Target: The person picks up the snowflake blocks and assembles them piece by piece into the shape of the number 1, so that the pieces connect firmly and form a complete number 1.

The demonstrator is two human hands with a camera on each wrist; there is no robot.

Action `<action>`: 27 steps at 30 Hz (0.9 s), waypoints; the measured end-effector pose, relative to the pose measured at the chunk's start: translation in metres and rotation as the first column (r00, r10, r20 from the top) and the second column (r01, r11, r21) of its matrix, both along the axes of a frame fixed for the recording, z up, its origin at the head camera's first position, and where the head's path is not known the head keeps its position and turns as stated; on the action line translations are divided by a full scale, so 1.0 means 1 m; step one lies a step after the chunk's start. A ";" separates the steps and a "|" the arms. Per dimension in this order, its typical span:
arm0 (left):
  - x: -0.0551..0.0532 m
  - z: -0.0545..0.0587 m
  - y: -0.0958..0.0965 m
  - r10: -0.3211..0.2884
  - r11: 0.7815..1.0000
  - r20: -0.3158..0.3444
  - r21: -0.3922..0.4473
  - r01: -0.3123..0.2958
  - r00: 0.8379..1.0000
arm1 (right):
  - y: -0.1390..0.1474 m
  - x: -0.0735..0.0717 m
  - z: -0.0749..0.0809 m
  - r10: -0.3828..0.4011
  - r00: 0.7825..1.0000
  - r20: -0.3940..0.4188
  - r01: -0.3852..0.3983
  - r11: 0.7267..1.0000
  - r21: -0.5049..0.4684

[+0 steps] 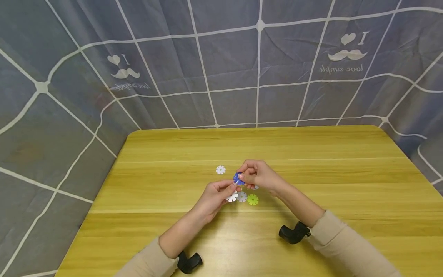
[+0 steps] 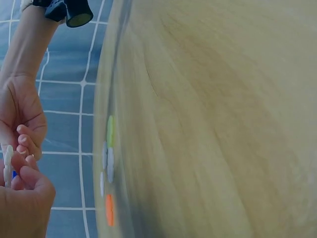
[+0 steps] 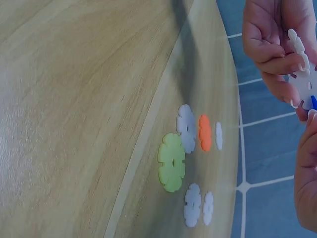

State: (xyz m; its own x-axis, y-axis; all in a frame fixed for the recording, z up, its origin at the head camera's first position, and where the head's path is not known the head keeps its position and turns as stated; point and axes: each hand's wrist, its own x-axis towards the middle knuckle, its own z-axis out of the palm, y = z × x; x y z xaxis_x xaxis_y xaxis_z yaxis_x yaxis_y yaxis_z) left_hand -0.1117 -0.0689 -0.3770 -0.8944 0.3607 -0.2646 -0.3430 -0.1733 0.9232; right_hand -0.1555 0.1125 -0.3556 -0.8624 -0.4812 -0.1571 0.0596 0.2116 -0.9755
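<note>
Head view: the left hand [image 1: 214,197] pinches a white disc [image 1: 233,197] between thumb and fingers, while the right hand [image 1: 259,175] pinches a blue disc [image 1: 236,179] just beside it, both above the table [image 1: 166,177]. A green disc [image 1: 253,199] and an orange disc [image 3: 204,132] lie nearby.

The table [image 1: 249,240] spreads before me, a curtain [image 1: 228,71] behind it and along both sides. Above it, my left hand [image 1: 215,196] holds a nearer disc [image 1: 231,197], my right hand [image 1: 260,174] a farther disc [image 1: 236,178] just behind that. On the table, a lone disc [image 1: 220,169] lies behind my left hand; right of the nearer disc lie a middle disc [image 1: 242,197], then an outer disc [image 1: 253,199]
</note>
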 end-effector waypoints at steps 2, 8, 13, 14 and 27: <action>0.000 0.000 0.000 0.009 1.000 -0.001 -0.001 -0.009 1.000 | -0.001 0.001 -0.001 -0.008 1.000 0.002 0.008 1.000 -0.007; 0.000 0.000 0.002 0.032 0.999 -0.001 0.014 -0.032 0.999 | -0.002 0.003 -0.003 -0.054 0.998 0.019 0.055 0.998 -0.033; 0.000 -0.002 0.003 0.052 0.999 0.004 0.005 -0.052 0.999 | -0.003 0.003 -0.006 -0.083 0.996 0.036 0.084 0.996 -0.039; 0.000 -0.002 0.003 0.055 0.998 0.007 0.003 -0.055 0.998 | -0.003 0.003 -0.006 -0.081 0.996 0.037 0.083 0.996 -0.042; -0.003 -0.002 -0.002 0.038 0.999 0.034 -0.028 -0.037 0.999 | 0.004 0.001 -0.008 -0.024 0.995 0.102 0.034 0.994 -0.100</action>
State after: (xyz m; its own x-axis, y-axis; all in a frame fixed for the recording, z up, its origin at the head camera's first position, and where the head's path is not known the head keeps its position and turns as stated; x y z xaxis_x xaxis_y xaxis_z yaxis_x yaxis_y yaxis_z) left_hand -0.1147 -0.0713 -0.3787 -0.8972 0.3194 -0.3050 -0.3688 -0.1618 0.9153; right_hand -0.1548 0.1161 -0.3638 -0.8585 -0.4742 -0.1951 0.1627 0.1090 -0.9806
